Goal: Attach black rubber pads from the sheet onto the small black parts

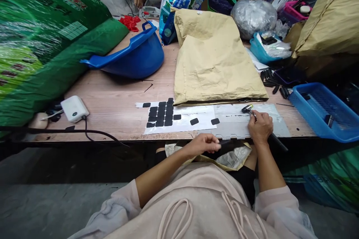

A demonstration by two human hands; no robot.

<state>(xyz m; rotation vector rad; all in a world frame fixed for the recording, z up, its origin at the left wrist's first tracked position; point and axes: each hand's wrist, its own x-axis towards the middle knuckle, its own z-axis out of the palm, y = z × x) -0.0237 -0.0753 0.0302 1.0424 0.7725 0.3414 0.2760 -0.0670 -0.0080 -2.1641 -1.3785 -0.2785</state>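
Note:
My right hand [260,127] is closed round a thin black-handled tool [276,142] whose metal tip carries a small black part [247,108] over a clear sheet [238,119] on the wooden table [117,101]. My left hand [206,143] sits pinched at the table's front edge, above an open bag [234,157] in my lap; what its fingers hold is too small to name. A white backing sheet [182,121] bears rows of black adhesive pads [161,114], with two loose pads [194,121] to their right.
A tan paper sack [213,59] lies behind the sheets. A blue basin [134,54] and big green sacks [42,44] fill the left. A blue tray [325,110] stands at the right. A white adapter [74,108] with cable lies left. Another person's hand [138,0] works at the far end.

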